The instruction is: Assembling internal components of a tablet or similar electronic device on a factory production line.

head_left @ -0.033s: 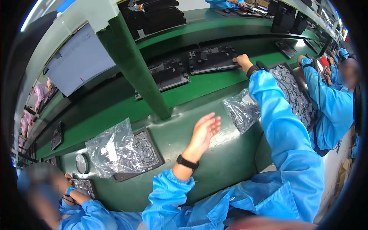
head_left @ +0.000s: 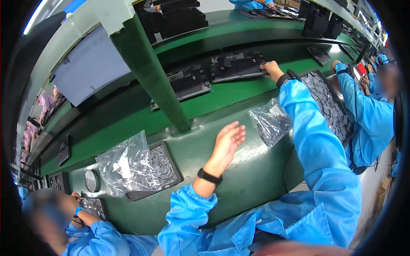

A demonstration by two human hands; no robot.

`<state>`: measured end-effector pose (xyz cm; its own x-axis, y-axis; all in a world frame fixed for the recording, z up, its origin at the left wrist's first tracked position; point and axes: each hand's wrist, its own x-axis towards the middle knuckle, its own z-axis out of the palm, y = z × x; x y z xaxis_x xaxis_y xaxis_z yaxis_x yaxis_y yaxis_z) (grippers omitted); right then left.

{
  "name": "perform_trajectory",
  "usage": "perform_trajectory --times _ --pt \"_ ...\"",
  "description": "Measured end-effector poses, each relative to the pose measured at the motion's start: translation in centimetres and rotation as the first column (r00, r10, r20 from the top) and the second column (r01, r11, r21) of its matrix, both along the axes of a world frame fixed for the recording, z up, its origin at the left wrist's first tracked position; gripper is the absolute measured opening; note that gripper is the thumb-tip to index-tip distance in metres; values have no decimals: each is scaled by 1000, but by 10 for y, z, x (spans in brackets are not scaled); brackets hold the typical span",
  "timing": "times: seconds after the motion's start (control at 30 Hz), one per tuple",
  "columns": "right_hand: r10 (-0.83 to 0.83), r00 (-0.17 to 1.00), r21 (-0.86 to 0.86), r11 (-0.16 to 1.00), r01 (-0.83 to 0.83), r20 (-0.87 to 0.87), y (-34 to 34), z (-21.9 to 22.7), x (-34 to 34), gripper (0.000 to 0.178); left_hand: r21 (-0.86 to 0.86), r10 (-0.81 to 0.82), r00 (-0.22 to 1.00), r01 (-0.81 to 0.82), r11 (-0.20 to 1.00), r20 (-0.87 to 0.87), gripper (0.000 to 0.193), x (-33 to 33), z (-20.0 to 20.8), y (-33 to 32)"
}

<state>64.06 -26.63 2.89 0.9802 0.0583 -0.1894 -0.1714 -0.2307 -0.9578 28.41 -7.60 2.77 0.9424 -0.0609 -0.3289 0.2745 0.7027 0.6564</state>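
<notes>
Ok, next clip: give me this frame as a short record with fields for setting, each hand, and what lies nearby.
setting: green workbench beside a green conveyor line
right hand: stretched out to the belt, grip on the edge of a dark flat panel
left hand: open, palm up over the bench, holding nothing
near left hand: tray of small grey parts partly under a clear plastic bag
near right arm: second clear bag
others: co-workers in blue sleeves at both sides

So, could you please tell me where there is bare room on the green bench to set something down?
Bare green surface lies around the open left hand, between the tray under the crumpled bag and the clear bag. The belt below the dark panel that the right hand touches is bare too. The right-side parts tray is crowded.
</notes>
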Motion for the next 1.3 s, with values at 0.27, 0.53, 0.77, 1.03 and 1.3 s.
perform_trajectory --times 0.27,0.53,0.77,1.03,1.3 --pt "59 997 531 844 -76 49 -15 23 -200 30 -99 298 952 -303 948 -62 43 83 -4 -26" --pt "596 797 579 684 -444 -93 -68 16 -398 49 -10 489 862 -492 870 136 21 -4 -24 -12" --pt "720 575 -345 693 -634 390 -66 62 -391 15 282 252 964 -218 934 -90 31 -111 -5 23" --pt "655 422 -590 753 -291 627 1 26 -352 8 527 127 992 -105 844 -6 42 -153 -18 16" --pt "542 593 -687 726 26 596 -61 19 -311 7 991 97 986 -132 -25 134 14 -161 36 88"
